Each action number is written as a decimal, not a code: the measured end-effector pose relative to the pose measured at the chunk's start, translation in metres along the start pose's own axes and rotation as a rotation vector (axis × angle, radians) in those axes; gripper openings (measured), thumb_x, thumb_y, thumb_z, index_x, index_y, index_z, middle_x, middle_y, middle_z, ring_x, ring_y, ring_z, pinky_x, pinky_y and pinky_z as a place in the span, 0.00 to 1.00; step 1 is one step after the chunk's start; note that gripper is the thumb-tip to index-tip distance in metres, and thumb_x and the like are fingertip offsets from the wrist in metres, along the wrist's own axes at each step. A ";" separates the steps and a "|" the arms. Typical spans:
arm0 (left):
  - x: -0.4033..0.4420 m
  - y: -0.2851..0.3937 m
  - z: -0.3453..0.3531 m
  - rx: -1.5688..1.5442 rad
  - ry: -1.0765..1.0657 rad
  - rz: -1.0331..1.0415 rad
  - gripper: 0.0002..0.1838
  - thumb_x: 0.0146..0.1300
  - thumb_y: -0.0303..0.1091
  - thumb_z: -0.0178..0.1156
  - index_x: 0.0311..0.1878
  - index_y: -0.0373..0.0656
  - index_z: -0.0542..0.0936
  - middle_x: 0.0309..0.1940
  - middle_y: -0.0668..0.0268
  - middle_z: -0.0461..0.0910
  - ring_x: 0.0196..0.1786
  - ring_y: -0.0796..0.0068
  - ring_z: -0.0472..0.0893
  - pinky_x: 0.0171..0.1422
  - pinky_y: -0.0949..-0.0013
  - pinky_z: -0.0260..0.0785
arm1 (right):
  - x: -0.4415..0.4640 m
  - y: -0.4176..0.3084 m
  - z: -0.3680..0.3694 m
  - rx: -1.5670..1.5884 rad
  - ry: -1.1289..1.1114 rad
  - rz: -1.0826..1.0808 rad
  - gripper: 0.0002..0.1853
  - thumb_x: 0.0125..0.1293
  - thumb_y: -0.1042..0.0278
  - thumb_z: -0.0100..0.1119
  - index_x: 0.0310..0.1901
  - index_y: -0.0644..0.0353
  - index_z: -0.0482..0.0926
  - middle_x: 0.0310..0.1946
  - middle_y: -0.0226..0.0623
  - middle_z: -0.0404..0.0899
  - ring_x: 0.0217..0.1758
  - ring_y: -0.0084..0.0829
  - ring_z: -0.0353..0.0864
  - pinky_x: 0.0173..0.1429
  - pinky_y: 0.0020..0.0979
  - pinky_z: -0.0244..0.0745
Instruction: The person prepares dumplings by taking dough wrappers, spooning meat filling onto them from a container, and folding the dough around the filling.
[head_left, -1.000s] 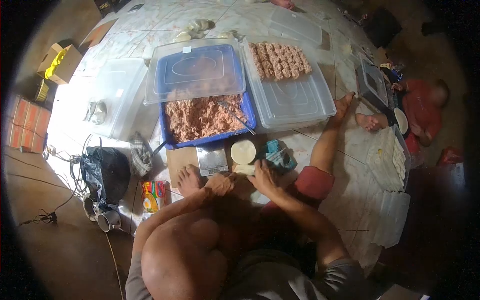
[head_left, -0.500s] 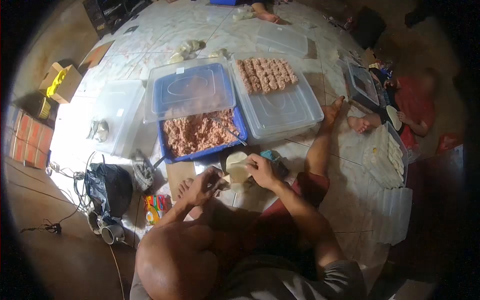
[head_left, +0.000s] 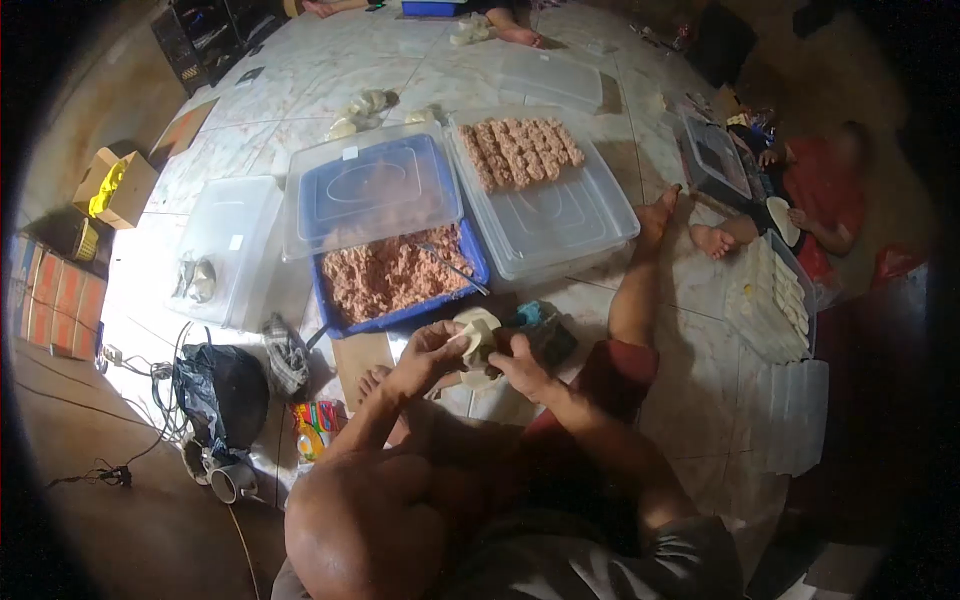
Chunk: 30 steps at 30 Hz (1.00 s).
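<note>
Between my hands are pale, thin round sheets that look like dough wrappers (head_left: 479, 322). My left hand (head_left: 430, 358) pinches the edge of the upper sheet, which is bent and tilted. My right hand (head_left: 522, 371) grips the sheets from the other side, with its thumb raised; its fingertips are partly hidden. Another pale sheet (head_left: 480, 379) shows below. Just beyond my hands, a blue tray (head_left: 345, 328) holds pinkish minced filling (head_left: 385, 285). A metal spoon-like handle (head_left: 465, 270) rests in the filling. A clear lid (head_left: 375, 185) covers the tray's far part.
Rows of shaped filling (head_left: 520, 150) lie on a clear container (head_left: 550, 220). At right, a tub (head_left: 765, 340) holds pale rolls (head_left: 775, 290), near a person in red (head_left: 825, 190) holding a round sheet. A black bag (head_left: 225, 395), cloth (head_left: 287, 355) and mug (head_left: 232, 483) sit at left.
My left hand has moved right and up onto the upper sheet. My right hand has dropped lower. The sheet has bent and turned, and the camera view has shifted slightly.
</note>
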<state>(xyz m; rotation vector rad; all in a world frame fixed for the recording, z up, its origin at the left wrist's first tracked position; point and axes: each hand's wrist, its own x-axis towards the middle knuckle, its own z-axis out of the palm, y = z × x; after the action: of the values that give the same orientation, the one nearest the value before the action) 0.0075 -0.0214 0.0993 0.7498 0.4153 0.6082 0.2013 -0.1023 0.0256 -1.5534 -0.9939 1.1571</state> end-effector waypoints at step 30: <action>-0.071 -0.013 -0.059 1.206 0.245 0.022 0.24 0.77 0.53 0.51 0.54 0.39 0.81 0.37 0.55 0.82 0.39 0.56 0.80 0.46 0.56 0.70 | 0.005 -0.048 -0.021 -0.777 -0.208 -0.460 0.12 0.68 0.70 0.54 0.50 0.66 0.74 0.43 0.61 0.77 0.49 0.65 0.76 0.52 0.54 0.74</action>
<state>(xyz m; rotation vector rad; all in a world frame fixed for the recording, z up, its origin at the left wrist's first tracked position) -0.0736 -0.0449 0.0606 1.8324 1.0295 0.4272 0.2193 -0.0907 0.0735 -1.6472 -1.9823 0.6298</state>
